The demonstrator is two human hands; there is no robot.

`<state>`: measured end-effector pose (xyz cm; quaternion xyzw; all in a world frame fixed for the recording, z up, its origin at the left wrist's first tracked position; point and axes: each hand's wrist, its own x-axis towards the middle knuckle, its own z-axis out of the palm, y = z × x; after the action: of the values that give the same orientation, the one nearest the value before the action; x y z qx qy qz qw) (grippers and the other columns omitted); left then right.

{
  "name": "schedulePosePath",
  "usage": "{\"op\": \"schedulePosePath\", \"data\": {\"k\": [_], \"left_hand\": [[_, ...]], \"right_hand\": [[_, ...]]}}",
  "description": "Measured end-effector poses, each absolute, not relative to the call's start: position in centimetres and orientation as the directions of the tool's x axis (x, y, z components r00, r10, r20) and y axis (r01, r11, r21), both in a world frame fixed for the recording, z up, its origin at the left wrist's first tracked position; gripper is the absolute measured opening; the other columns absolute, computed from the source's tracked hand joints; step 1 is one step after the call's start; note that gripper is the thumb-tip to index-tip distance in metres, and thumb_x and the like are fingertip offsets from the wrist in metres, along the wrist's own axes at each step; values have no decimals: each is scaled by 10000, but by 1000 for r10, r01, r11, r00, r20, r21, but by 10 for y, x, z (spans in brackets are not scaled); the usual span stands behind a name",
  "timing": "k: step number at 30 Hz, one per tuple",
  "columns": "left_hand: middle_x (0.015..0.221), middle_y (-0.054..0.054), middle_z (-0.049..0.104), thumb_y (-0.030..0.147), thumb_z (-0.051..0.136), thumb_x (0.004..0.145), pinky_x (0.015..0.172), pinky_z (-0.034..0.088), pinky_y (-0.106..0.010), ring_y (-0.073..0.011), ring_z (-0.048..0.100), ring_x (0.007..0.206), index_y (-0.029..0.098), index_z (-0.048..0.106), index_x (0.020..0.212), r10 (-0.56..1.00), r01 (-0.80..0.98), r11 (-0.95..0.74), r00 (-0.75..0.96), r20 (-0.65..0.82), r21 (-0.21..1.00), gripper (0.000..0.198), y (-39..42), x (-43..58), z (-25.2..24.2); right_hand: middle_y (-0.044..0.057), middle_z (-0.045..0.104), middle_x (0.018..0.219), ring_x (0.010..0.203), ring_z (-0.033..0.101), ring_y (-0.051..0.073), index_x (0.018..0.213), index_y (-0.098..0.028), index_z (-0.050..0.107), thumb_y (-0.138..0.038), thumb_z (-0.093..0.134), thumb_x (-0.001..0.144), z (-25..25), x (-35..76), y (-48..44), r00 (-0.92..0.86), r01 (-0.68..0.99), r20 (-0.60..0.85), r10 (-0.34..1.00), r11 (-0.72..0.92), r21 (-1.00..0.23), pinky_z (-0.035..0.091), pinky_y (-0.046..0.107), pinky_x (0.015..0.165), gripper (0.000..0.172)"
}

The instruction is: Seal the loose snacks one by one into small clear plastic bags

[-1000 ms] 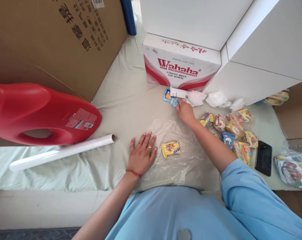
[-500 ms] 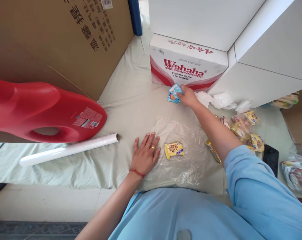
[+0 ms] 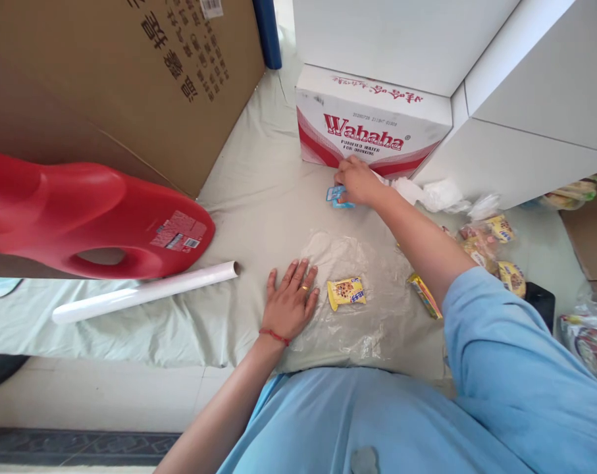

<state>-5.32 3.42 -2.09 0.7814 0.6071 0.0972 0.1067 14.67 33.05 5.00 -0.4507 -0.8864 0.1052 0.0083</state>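
My right hand (image 3: 356, 180) is closed on a small blue packet (image 3: 338, 197), low over the cloth in front of the white and red Wahaha box (image 3: 372, 128). My left hand (image 3: 291, 301) lies flat with its fingers spread on the pale green cloth (image 3: 259, 217), at the left edge of a clear plastic sheet (image 3: 377, 329). A yellow snack packet (image 3: 346, 291) rests on that sheet, just right of my left hand, not touching it.
A red jug (image 3: 95, 224) and a white roll (image 3: 147, 291) lie at the left, before a big cardboard box (image 3: 130, 85). White cabinets (image 3: 515, 145) stand behind. Snack packets (image 3: 511, 278), a narrow yellow packet (image 3: 425, 296) and a dark phone (image 3: 542, 304) are at the right.
My right hand has moved slightly left and turned over the blue packet, which now sits lower and is more covered by the fingers. My left hand stays flat.
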Motion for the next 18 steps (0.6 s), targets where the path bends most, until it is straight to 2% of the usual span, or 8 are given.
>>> {"op": "schedulePosePath", "data": {"k": [3,5,7,9,10,12,14,18], "left_hand": [[1666,-59,382,405,374,1064,1288,84,-602,-282,358,1549,296,446,1571,970,924,-240,244,25,298,524,34,-53,-20],[1667,-61,379,406,367,1066,1288,82,-604,-283,358,1549,296,451,1569,970,921,-239,243,27,308,522,35,-53,-19],[1665,-65,382,409,364,1066,1286,81,-611,-285,360,1547,290,455,1567,970,919,-238,243,25,315,523,35,-53,-19],[1663,-70,389,408,369,1063,1283,80,-619,-288,357,1548,284,458,1565,969,916,-239,245,21,321,525,35,-53,-20],[1661,-72,394,405,371,1061,1282,80,-623,-290,356,1548,284,461,1563,969,915,-239,246,21,324,524,35,-53,-20],[1660,-79,400,400,377,1058,1279,85,-628,-295,356,1548,285,474,1554,969,911,-241,248,24,334,518,35,-54,-22],[1664,-95,395,400,388,1054,1276,124,-620,-302,354,1548,279,499,1537,970,903,-239,239,45,358,511,35,-56,-25],[1675,-130,369,380,457,1032,1239,266,-591,-328,301,1568,262,562,1471,961,865,-247,160,227,437,467,37,-69,-19]], "right_hand": [[134,593,1230,1041,571,273,1020,-176,663,-233,616,887,67,166,282,-527,800,27,849,507,-321,493,437,944,153],[130,598,1199,1030,589,267,1062,-172,638,-294,604,901,70,186,245,-467,797,98,879,466,-384,507,424,921,205],[97,646,1049,979,613,270,978,-188,628,-367,675,834,66,206,204,-297,750,129,946,315,-582,526,431,897,234],[55,688,947,861,644,247,977,-213,624,-440,703,802,56,222,163,-153,576,-36,988,60,-815,560,411,811,297],[46,707,927,826,660,240,987,-220,622,-470,712,790,50,226,143,-97,454,-139,986,-80,-887,573,404,783,331],[40,740,917,795,689,234,1004,-228,627,-498,741,753,39,227,109,-45,257,-300,953,-279,-925,590,398,771,386],[39,758,924,794,706,230,1014,-228,639,-497,764,728,30,220,83,-21,162,-369,929,-361,-918,597,390,782,413],[43,755,937,802,693,217,1012,-213,650,-480,747,751,18,198,60,50,186,-339,939,-342,-921,590,359,765,386]]}}
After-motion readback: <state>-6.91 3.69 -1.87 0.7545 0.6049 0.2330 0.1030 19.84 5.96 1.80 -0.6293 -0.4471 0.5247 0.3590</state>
